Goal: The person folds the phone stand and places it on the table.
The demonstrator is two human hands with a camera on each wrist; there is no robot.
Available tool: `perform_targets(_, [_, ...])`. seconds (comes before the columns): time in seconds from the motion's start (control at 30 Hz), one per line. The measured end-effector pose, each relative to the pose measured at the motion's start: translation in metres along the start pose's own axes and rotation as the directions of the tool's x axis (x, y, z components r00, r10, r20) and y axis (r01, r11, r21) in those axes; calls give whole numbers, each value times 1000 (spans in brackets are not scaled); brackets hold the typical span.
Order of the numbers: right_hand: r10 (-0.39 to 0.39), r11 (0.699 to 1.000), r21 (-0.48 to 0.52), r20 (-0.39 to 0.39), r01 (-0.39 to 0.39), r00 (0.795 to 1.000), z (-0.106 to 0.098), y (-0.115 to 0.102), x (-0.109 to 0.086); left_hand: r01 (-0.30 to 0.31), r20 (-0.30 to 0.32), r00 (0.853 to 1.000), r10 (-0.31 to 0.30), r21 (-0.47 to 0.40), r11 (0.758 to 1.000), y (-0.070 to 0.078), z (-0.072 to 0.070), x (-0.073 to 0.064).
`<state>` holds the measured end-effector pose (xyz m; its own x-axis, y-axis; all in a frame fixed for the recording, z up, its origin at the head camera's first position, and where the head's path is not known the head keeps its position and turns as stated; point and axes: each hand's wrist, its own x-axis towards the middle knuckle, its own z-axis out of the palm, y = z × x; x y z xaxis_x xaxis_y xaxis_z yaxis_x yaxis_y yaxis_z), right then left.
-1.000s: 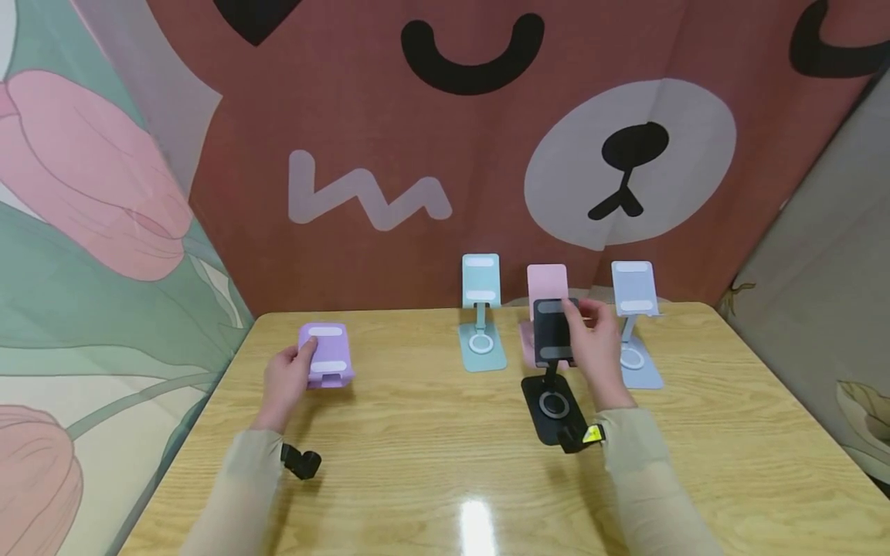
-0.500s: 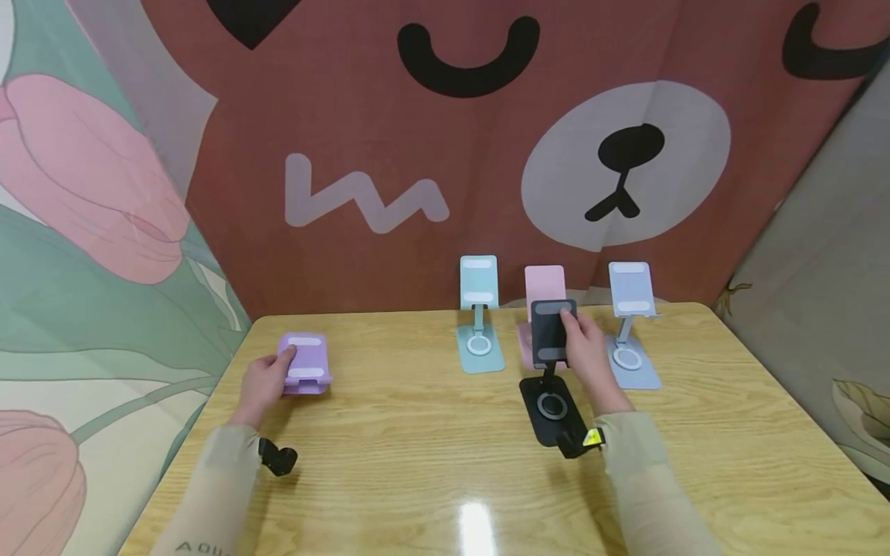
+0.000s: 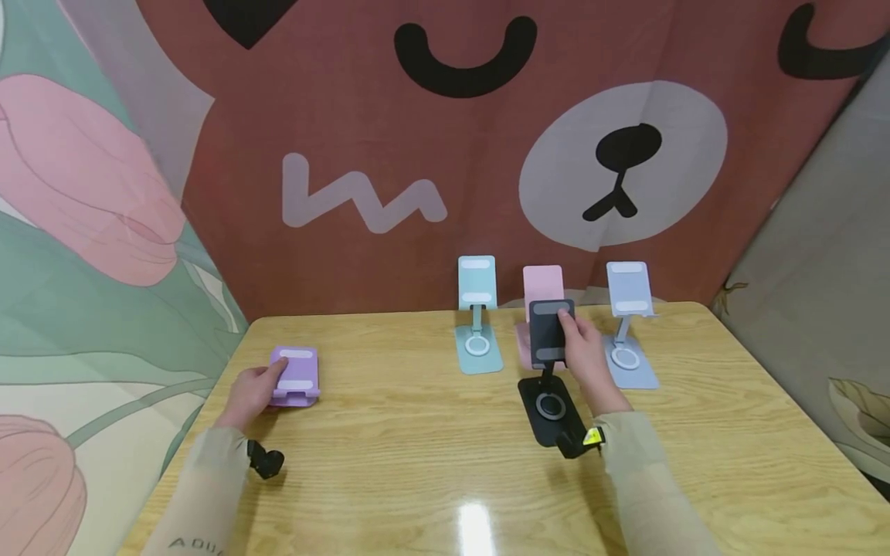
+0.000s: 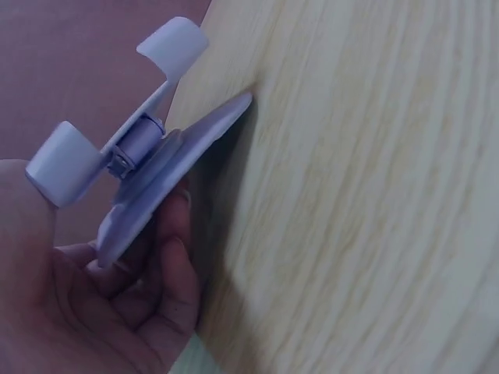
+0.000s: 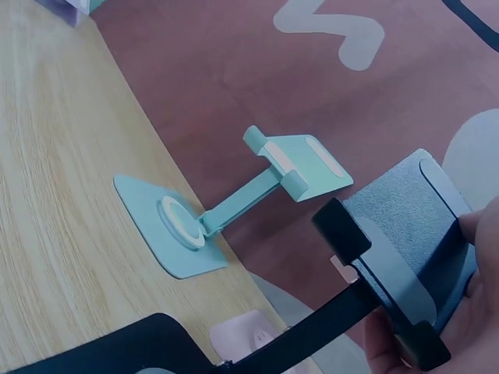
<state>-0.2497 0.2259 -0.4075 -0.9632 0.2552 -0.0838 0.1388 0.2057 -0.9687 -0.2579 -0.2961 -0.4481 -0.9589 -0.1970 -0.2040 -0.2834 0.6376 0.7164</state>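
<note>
At the table's left, my left hand (image 3: pixel 245 391) grips a purple folding phone stand (image 3: pixel 300 371), folded flat. In the left wrist view, fingers curl beneath its base while the stand tilts, one edge down at the wood. My right hand (image 3: pixel 589 355) pinches the upper plate of a black phone stand (image 3: pixel 545 340), thumb on its front. That stand is unfolded, its ringed base below; whether the base touches the table cannot be told. Behind it a pink phone stand (image 3: pixel 542 282) is partly hidden.
A teal phone stand (image 3: pixel 477 282) and a light blue phone stand (image 3: pixel 629 289) stand unfolded near the back edge of the wooden table (image 3: pixel 396 455). A brown printed cloth (image 3: pixel 361 270) hangs right behind that edge.
My left hand has moved left and toward me with the folded purple phone stand, and lower. The right hand keeps hold of the black phone stand, almost unmoved.
</note>
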Motion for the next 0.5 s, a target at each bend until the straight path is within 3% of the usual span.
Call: perform_targets(0.5, [-20, 998, 52, -27, 22, 999, 3, 0, -3, 10, -75, 997, -3, 104, 994, -2, -5, -3])
